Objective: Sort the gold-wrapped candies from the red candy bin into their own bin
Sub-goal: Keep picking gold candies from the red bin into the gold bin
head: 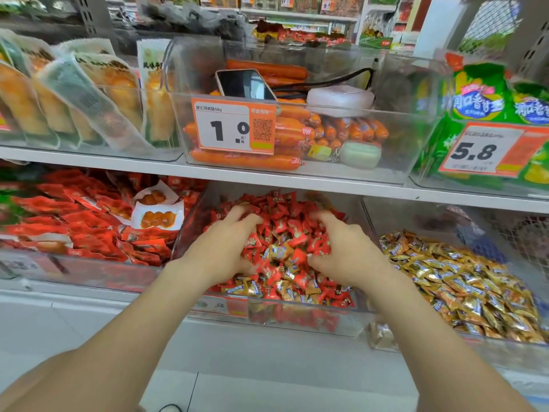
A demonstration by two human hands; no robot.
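Observation:
A clear bin point(309, 321) on the lower shelf holds a heap of red candies point(285, 215) with several gold-wrapped candies point(279, 251) mixed in, most near the front. My left hand point(222, 248) lies on the left of the heap, fingers spread and dug into the red candies. My right hand point(344, 248) lies on the right side, fingers bent down into the pile. A gold candy shows between the two hands. Whether either hand holds a candy is hidden. To the right stands a bin of gold candies point(463, 286).
Left of the red bin is a bin of red snack packets point(89, 221). On the shelf above point(267, 176) stands a clear bin of orange sausages with a phone point(245, 84), a white case and a price tag point(233, 129). Green bags point(487, 114) stand at upper right.

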